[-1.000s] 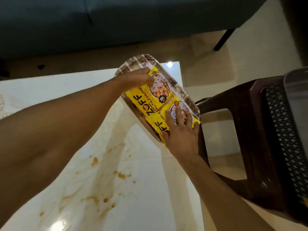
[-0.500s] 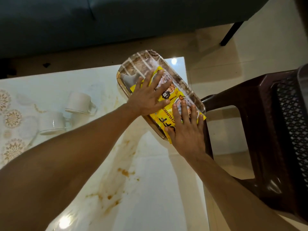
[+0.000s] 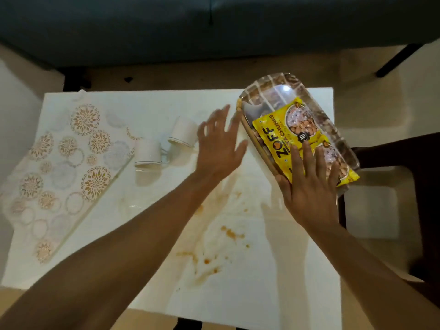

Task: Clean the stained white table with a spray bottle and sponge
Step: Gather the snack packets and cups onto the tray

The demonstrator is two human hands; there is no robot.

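Note:
The white table (image 3: 250, 296) carries orange-brown stains (image 3: 229, 234) smeared across its middle. My left hand (image 3: 219, 148) hovers open and motion-blurred above the table, just left of a patterned tray (image 3: 273, 91). The tray sits at the table's far right corner and overhangs the right edge. Yellow snack packets (image 3: 276, 134) lie in it. My right hand (image 3: 309, 194) lies flat on the near packet with its fingers spread, gripping nothing. No spray bottle or sponge is in view.
Two white cups (image 3: 147, 152) (image 3: 184, 133) lie on their sides left of my left hand. A floral patterned mat (image 3: 64, 167) covers the table's left part. A dark sofa (image 3: 214, 27) runs behind the table, and a dark chair (image 3: 426, 186) stands at the right.
My left hand has lifted off the packets and moved left, away from the tray. My right hand stays flat on the near packet. The view has swung left, revealing the cups and mat.

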